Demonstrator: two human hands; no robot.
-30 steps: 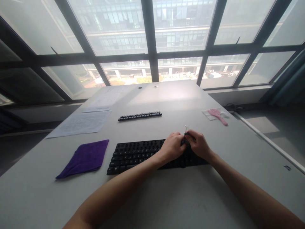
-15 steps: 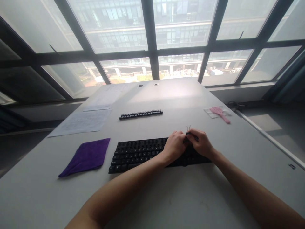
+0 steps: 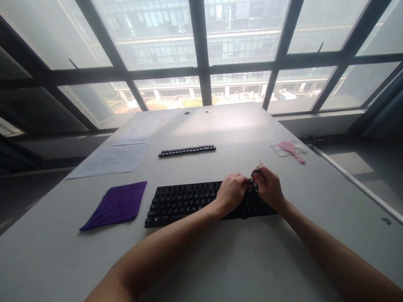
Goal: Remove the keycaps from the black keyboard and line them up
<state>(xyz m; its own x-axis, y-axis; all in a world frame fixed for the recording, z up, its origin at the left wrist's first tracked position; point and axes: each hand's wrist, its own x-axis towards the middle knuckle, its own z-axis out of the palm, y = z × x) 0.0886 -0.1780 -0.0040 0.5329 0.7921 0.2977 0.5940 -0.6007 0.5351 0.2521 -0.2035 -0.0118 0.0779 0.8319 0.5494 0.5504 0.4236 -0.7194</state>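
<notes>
A black keyboard (image 3: 181, 206) lies near the middle of the near half of a white table (image 3: 201, 260), its long side running left to right. Lettered keycaps fill its left part, while the far rows there show bare dark sockets; the hands cover much of its right part.

The right hand (image 3: 268, 185) is closed in a pinch, thumb against bent fingers, around the dark handle of a wire keycap puller (image 3: 260, 165), whose thin metal prongs stick out on the far side. The left hand (image 3: 232, 191) is just beside it over the keyboard, fingers curled nearly closed, their tips at a small dark part by the puller; whether they grip it cannot be told.

Beyond the keyboard lie loose black keycaps (image 3: 187, 151), lined up in close rows. A folded purple cloth (image 3: 117, 205) sits to the left, with printed paper sheets (image 3: 108, 161) farther off. On the far right, a pink hairbrush (image 3: 291, 151) rests on clear plastic wrap (image 3: 277, 149).
</notes>
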